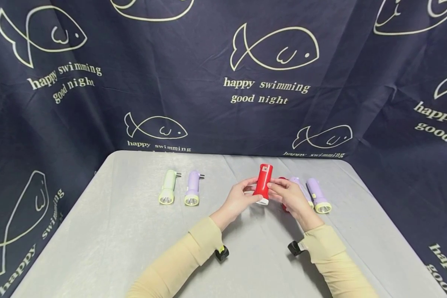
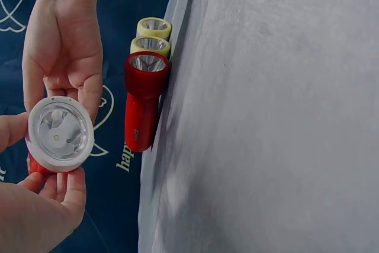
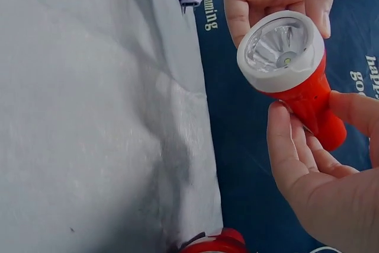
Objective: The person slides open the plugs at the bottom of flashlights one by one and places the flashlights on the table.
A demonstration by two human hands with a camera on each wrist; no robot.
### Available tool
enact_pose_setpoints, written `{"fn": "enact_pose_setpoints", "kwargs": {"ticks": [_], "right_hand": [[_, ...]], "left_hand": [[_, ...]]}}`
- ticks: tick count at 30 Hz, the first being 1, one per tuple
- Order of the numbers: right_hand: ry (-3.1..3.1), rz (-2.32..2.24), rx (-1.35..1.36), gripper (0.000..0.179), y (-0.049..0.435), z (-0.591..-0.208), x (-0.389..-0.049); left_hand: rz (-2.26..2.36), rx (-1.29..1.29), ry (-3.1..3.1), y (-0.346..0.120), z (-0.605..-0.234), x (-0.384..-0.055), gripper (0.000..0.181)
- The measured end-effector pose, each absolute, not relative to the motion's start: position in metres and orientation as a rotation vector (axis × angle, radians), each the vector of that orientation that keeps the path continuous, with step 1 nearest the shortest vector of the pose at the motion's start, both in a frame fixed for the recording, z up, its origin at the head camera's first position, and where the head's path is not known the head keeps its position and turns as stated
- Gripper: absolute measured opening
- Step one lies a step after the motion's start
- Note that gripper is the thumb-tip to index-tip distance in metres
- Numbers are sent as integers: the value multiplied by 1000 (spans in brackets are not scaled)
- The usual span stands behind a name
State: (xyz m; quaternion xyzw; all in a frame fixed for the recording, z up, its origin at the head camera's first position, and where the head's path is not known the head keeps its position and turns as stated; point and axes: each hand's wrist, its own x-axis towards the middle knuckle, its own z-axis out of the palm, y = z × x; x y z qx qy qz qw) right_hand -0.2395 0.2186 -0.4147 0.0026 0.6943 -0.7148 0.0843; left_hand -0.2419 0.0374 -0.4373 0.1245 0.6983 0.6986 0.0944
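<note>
A red flashlight [image 1: 263,180] with a white head is held off the table between both hands, its lens end tilted down toward the person. The left hand [image 1: 239,200] grips it near the white head, thumb in front and fingers behind. From the other side, the right hand [image 1: 291,198] pinches the red body between thumb and fingers. In the right wrist view, the clear lens and reflector of this flashlight [image 3: 308,102] show fully. Another red flashlight [image 2: 142,114] lies by the right hand, which partly hides it in the head view.
Two purple flashlights with yellow rims, one [image 1: 316,192] outermost and one [image 1: 299,190] partly covered, lie right of the hands. To the left are a pale green flashlight [image 1: 169,186] and a purple flashlight [image 1: 193,186], both with plug prongs out. A grey cloth covers the table [image 1: 134,248].
</note>
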Motion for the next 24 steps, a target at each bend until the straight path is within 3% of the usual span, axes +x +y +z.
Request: {"fn": "enact_pose_setpoints", "kwargs": {"ticks": [10,24], "right_hand": [[2066,-2164,-26,50,216,-414,-238],[2165,-2144,4,49,211,-412,-234]], "left_hand": [[2018,400,2203,39,-433,-240,49],[2023,244,2361,49,-427,-234,47]]}}
